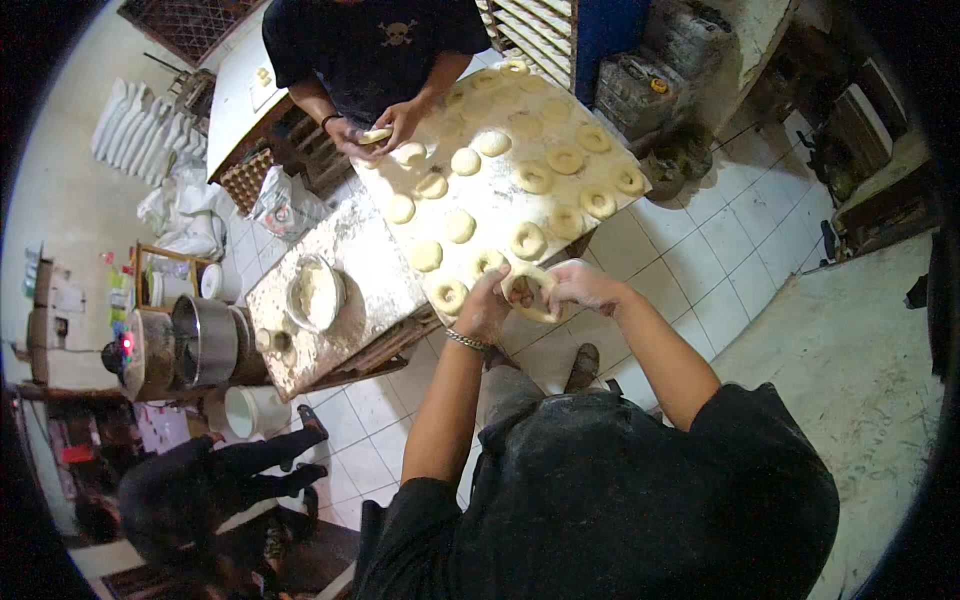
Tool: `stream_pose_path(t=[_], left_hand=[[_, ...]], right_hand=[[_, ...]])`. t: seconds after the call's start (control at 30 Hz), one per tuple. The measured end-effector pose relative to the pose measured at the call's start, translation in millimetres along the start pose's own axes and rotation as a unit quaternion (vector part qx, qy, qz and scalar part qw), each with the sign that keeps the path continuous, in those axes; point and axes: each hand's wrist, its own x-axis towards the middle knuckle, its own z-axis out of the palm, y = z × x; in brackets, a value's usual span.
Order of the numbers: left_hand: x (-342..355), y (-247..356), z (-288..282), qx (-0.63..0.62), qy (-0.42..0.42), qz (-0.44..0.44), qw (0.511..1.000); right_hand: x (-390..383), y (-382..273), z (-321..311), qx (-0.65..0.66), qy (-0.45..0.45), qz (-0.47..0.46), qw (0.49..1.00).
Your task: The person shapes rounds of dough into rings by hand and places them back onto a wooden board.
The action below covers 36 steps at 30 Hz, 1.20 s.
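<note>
A stretched ring of pale dough (pixel 538 312) is held in the air at the front edge of the floured board (pixel 400 235). My left hand (pixel 492 300), with a chain bracelet at the wrist, grips the ring's left side. My right hand (pixel 585 287), dusted with flour, grips its right side with closed fingers. Several dough rings (pixel 563 160) and several round dough pieces without visible holes (pixel 459 225) lie on the board just beyond my hands.
Across the board a co-worker (pixel 360 70) holds dough. A metal bowl (pixel 325 310) sits on the left bench (pixel 270 365), beside a steel pot (pixel 205 340). Another person (pixel 170 495) is at lower left. Plastic jugs (pixel 630 90) stand at back right on the tiled floor (pixel 720 280).
</note>
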Motion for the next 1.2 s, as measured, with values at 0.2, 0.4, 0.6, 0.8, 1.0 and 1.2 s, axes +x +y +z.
stream_pose_path(t=[0.2,0.4,0.6,0.8,1.0,1.2], left_hand=[[78,18,-56,0.161,0.114,-0.028,0.980],[158,29,-110,0.096,0.203,-0.016,0.974],[158,25,-143,0.192,0.134,-0.134,0.963],[129,22,-130,0.220,0.111,-0.134,0.960],[205,47,-95,0.424,0.081,0.134,0.892],[240,65,-12,0.570,0.004,-0.042,0.820]], right_hand=[[61,-14,-12,-0.197,0.133,0.097,0.967],[164,-35,-48,-0.016,0.309,0.037,0.950],[192,11,-77,-0.265,0.410,0.052,0.871],[216,-19,-145,-0.438,0.380,0.051,0.813],[199,-70,-135,-0.560,0.259,0.149,0.773],[107,-89,-113,-0.286,0.327,-0.053,0.899]])
